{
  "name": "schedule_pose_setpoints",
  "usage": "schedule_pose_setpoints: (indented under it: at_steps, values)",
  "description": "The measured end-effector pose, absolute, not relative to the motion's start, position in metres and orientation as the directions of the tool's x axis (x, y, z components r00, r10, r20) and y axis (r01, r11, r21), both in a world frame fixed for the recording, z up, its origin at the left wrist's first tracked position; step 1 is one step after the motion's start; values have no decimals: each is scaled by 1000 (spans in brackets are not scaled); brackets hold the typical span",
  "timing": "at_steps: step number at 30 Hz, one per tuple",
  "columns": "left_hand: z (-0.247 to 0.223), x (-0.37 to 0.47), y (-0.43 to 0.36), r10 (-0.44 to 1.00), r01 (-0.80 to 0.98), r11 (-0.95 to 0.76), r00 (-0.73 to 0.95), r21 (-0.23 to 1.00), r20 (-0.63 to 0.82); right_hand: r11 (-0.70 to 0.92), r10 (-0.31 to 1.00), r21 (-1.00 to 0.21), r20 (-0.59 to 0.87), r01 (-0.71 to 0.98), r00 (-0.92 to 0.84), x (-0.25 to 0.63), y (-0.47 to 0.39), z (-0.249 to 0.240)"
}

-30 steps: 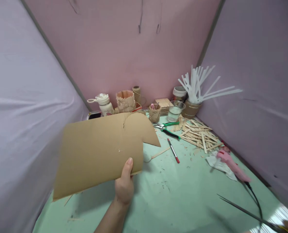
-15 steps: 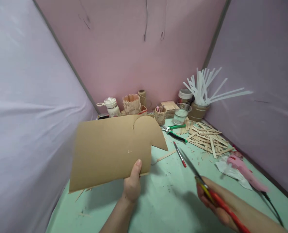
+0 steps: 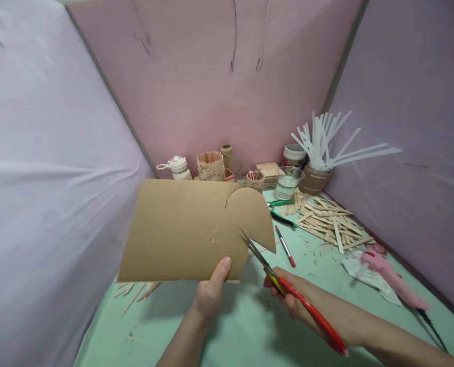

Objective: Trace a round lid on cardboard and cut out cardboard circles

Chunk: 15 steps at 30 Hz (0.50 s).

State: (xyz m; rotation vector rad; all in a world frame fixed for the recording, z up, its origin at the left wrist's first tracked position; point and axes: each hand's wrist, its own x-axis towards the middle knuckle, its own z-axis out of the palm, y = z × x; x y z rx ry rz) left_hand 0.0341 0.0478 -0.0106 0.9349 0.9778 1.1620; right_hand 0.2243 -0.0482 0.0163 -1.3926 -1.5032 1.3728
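Partly cut, the cardboard [image 3: 177,229] is bearing an attached flap [image 3: 253,211] near two o'clock; left hand [image 3: 213,293] is gripping cardboard, right hand [image 3: 306,288] is grasping scissors [image 3: 311,308].

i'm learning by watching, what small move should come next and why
Probably guide the scissors to the cut edge beneath the rounded part of the cardboard: the right hand holds them with their tips near it, that part is joined to the sheet, and the left hand grips the lower edge. Whether the scissors already touch the cardboard is unclear.
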Motion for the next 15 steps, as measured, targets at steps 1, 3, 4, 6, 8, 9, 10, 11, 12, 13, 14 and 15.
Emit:
schedule_pose_setpoints:
  at_steps: [1, 3, 4, 6, 8, 9, 10, 11, 12, 13, 14, 15]
  values:
    - [-10, 35, 47, 984, -294, 154, 130, 943, -120, -109, 964, -959, -166, 262, -206, 224, -47, 17]
    - [-10, 36, 47, 981, -304, 171, 144, 937, -132, -92, 969, -962, -146, 259, -199, 225, -45, 18]
    - [-10, 35, 47, 977, -301, 189, 155, 935, -147, -84, 970, -962, -139, 259, -201, 226, -45, 18]
    - [-11, 35, 47, 972, -277, 208, 167, 938, -166, -67, 969, -962, -126, 264, -213, 227, -44, 17]
    - [-11, 34, 47, 975, -251, 194, 157, 948, -158, -56, 970, -960, -117, 273, -214, 226, -43, 13]
    - [-12, 34, 46, 979, -242, 178, 146, 954, -145, -60, 971, -958, -120, 279, -206, 225, -42, 11]
    - [-12, 34, 46, 980, -230, 165, 144, 959, -134, -72, 973, -955, -132, 288, -191, 224, -40, 9]
    - [-11, 34, 45, 981, -217, 156, 147, 964, -125, -90, 974, -950, -147, 299, -172, 222, -39, 7]
    - [-11, 34, 44, 980, -202, 154, 154, 967, -124, -111, 975, -945, -164, 308, -151, 221, -37, 5]
    - [-11, 34, 44, 980, -191, 155, 156, 969, -126, -131, 975, -940, -181, 315, -133, 219, -35, 4]
    - [-11, 35, 43, 980, -185, 158, 153, 970, -130, -152, 974, -935, -197, 319, -115, 217, -34, 4]
    - [-10, 35, 43, 980, -184, 160, 145, 970, -134, -176, 972, -931, -216, 319, -95, 215, -33, 4]
